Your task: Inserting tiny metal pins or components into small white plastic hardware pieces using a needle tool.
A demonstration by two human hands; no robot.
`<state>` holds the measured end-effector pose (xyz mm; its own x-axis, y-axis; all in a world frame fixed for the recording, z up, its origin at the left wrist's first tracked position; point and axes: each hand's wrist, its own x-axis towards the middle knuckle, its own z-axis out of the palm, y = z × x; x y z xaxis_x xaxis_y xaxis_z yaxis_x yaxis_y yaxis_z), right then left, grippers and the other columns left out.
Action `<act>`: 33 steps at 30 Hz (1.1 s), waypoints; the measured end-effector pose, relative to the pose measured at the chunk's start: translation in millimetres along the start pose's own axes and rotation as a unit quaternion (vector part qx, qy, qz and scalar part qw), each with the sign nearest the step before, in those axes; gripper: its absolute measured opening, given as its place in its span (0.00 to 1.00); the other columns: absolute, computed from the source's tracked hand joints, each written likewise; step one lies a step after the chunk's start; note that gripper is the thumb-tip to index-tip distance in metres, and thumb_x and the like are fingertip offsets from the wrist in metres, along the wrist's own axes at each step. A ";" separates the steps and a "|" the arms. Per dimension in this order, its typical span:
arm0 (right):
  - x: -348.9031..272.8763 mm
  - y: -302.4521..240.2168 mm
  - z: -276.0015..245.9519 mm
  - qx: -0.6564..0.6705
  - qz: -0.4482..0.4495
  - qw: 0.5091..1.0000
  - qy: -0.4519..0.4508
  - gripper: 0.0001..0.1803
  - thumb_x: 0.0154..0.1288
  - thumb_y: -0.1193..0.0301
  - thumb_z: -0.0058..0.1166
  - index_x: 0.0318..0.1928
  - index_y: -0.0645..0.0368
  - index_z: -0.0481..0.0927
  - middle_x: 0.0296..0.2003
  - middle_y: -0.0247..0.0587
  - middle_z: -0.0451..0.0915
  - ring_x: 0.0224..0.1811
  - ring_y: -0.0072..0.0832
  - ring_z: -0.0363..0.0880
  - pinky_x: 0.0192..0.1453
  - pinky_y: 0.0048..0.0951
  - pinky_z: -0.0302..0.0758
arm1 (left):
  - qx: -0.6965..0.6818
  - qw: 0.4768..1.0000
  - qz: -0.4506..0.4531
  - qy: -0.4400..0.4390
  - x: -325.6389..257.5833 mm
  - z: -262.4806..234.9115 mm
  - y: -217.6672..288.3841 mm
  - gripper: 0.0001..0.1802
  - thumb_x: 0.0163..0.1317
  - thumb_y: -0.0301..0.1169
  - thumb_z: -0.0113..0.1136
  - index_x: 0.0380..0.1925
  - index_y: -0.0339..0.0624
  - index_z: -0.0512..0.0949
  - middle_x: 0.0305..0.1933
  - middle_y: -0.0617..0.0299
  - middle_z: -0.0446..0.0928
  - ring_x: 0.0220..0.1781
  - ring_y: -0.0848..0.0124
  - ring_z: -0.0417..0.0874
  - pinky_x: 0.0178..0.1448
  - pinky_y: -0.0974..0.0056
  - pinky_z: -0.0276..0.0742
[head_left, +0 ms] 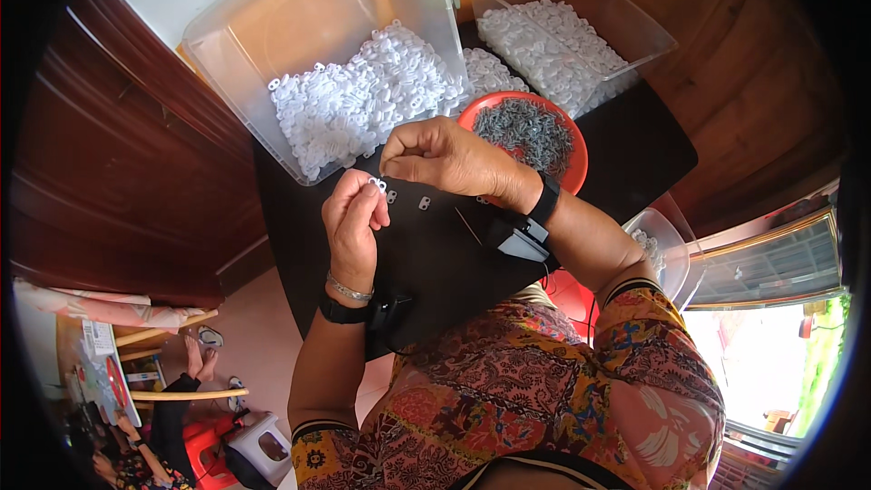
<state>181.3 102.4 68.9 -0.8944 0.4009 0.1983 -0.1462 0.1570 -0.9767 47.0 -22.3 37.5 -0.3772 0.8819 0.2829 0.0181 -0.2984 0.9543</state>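
Beyond the worktop's [417,290] left edge you had dark red wood panelling [118,200]. Past its near left corner lay a pink floor [254,322], with a red stool [205,451] just beside a pale grey stool [259,454]. Another person's bare feet [201,361] showed there, near a slipper [210,337]. Off the right corner you had a brown wooden wall [771,118] and a framed panel [767,259], with bright greenery [821,354] beneath.

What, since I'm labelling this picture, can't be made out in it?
In the head view:
What, if anything, the right hand pinches: too small to tell.
Part of the white piece: covered by the left hand.
Exact shape of the grey parts: too small, heaped together.
Far end of the left clear tub: cut off by the upper edge.
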 end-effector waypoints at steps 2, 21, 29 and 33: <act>-0.5 1.0 -0.2 0.007 -0.002 1.000 -0.008 0.07 0.68 0.73 0.54 0.37 0.65 0.79 0.30 0.27 0.79 0.34 0.13 0.73 0.39 0.19 0.72 | 0.020 1.000 0.007 -0.005 1.0 0.1 0.0 0.10 0.65 0.30 0.48 0.24 0.39 0.70 0.19 0.68 0.68 0.20 0.82 0.64 0.24 0.75 0.56; -3.4 -3.7 1.7 -0.144 -0.009 0.989 0.007 0.04 0.64 0.74 0.54 0.34 0.62 0.78 0.25 0.29 0.77 0.30 0.13 0.71 0.34 0.21 0.70 | 0.030 0.999 0.006 -0.019 -0.2 1.9 0.8 0.10 0.65 0.29 0.49 0.24 0.39 0.70 0.21 0.69 0.67 0.20 0.83 0.64 0.24 0.76 0.57; -5.3 -6.6 5.5 -0.225 -0.077 0.971 0.023 0.05 0.63 0.73 0.53 0.32 0.61 0.76 0.20 0.34 0.75 0.22 0.19 0.73 0.27 0.26 0.70 | 0.075 0.997 0.030 -0.013 -3.8 4.9 1.2 0.12 0.68 0.31 0.48 0.25 0.38 0.69 0.20 0.69 0.65 0.19 0.83 0.63 0.23 0.75 0.57; -6.2 -6.1 4.4 -0.268 -0.106 0.957 0.020 0.05 0.63 0.72 0.54 0.32 0.61 0.77 0.21 0.36 0.77 0.23 0.22 0.76 0.28 0.27 0.71 | 0.055 0.998 0.025 -0.002 -4.8 8.8 -2.9 0.12 0.68 0.30 0.48 0.25 0.37 0.70 0.19 0.69 0.64 0.19 0.83 0.62 0.23 0.75 0.57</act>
<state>185.9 95.0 73.3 -0.8505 0.3410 0.4006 -0.0755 0.6745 -0.7344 56.9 -22.5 34.2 -0.3690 0.8686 0.3308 0.1378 -0.3009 0.9437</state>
